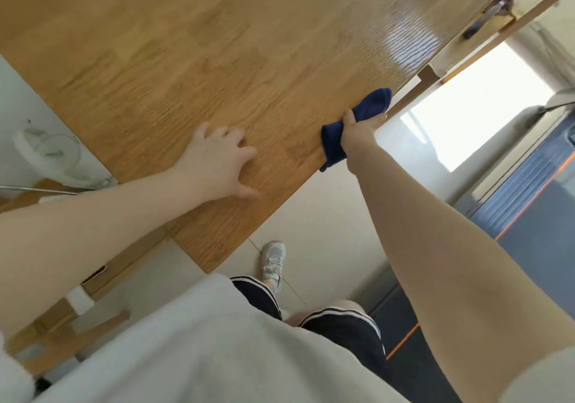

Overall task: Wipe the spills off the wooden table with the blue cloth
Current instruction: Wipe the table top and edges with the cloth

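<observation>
Blue cloth (357, 125) gripped by right hand (357, 132) at wooden table (217, 60) edge, left hand (217, 166) fingers spread flat on tabletop

hidden: blue cloth (357, 122) middle, under right hand (357, 132) | blurred: clutter (488, 17) beyond table

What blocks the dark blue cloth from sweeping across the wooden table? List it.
Nothing visible. The dark blue cloth, gripped by the right hand, sits at the wooden table edge. Only the left hand rests on the bare top, nearer the person.
</observation>
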The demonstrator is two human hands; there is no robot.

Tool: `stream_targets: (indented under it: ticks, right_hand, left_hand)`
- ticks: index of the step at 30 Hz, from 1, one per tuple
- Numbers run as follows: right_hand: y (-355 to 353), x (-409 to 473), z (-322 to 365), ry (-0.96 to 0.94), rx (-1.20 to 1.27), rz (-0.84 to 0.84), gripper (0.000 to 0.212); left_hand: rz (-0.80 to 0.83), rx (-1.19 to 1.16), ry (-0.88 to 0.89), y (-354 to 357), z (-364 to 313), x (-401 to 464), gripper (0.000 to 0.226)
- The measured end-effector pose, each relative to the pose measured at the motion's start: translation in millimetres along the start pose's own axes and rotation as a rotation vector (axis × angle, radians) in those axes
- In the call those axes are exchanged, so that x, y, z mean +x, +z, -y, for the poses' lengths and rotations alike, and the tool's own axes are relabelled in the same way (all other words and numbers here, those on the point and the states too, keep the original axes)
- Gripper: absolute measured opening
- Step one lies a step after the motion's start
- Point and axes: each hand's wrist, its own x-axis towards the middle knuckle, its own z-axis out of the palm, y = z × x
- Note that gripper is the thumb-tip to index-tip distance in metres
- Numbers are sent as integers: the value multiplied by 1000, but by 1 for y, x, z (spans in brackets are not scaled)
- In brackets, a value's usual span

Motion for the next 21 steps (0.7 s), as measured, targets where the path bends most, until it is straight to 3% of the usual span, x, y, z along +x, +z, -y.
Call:
stream_targets:
  ticks: [2, 4, 7, 10, 13, 15, 17, 21]
  right_hand:
    - [9, -14, -9, 17, -6, 0, 79]
    - [17, -32, -21, 85, 21, 40, 85]
    - [14, -22, -17, 91, 22, 48, 90]
    - [-4, 20, 11, 112, 16, 21, 93]
    - [-28, 78, 29, -11, -104, -6, 103]
    - [-46, 108, 53, -54, -83, -79, 88]
    - [-58, 129, 72, 22, 19, -124, 82]
    - [-60, 99, 47, -109, 33, 12, 87]
  left_hand:
    - [-29, -117, 59, -18, -6, 18, 63]
    - [-52, -83, 165, -25, -14, 35, 58]
    - [-105, -30, 258, -21, -26, 58, 69]
    - [-118, -53, 226, -27, -35, 79, 73]
    - [-75, -125, 136, -39, -43, 95, 73]
    - [-60, -147, 85, -50, -49, 108, 81]
    - [-82, -93, 73, -62, -59, 124, 90]
    - [-43, -101, 79, -79, -85, 160, 104]
